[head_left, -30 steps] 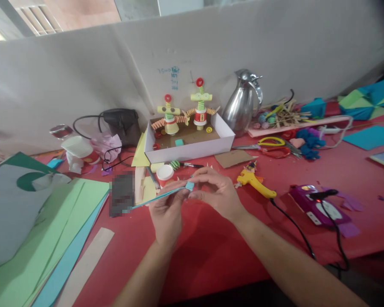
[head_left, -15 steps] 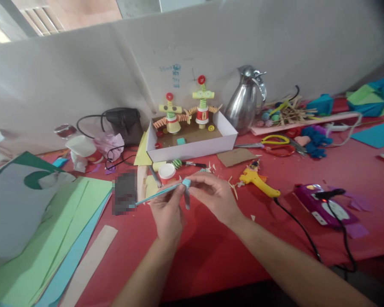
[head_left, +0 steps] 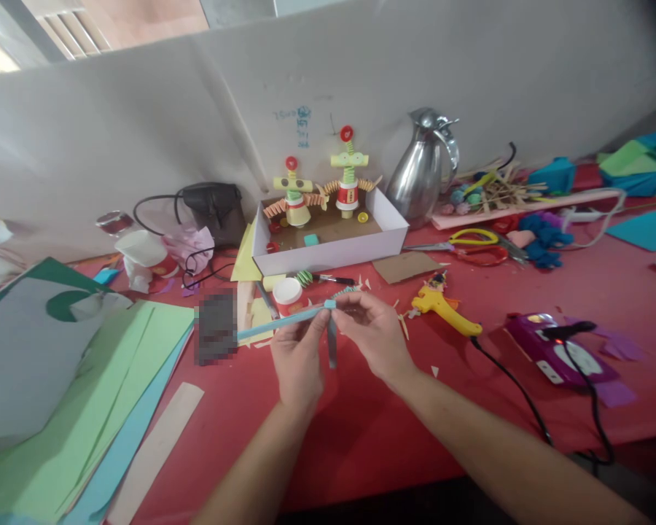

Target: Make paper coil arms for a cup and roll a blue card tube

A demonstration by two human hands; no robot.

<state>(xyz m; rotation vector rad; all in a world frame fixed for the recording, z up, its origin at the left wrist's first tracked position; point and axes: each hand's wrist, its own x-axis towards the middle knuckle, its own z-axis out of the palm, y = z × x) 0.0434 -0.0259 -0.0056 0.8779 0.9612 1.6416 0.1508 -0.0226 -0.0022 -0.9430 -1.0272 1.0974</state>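
**Two hands pinch crossed paper strips over a red table**

A blurred grey patch (head_left: 215, 326) covers whatever lies at the left end of the blue strip (head_left: 281, 321), so that end cannot be made out. The fold where the strips meet is mostly hidden behind the fingertips. The stack of paper sheets (head_left: 82, 408) runs out of view at the left and bottom edges, and the blue and green folded shapes (head_left: 642, 157) at far right are cut off.

The left hand (head_left: 297, 357) has thumb and forefinger closed on the blue strip near its right end, the other fingers curled in. The right hand (head_left: 375, 334) pinches the same spot from the other side, its fingertips closed on the small folded corner. From there a darker strip (head_left: 332, 350) hangs down between the two hands. The strips are held just above the table (head_left: 361, 430), in front of the white box (head_left: 333, 251) with its two paper figures (head_left: 320, 186).

A yellow glue gun (head_left: 445, 310) lies near the right hand, not touching it. A steel jug (head_left: 423, 171) stands behind the box.
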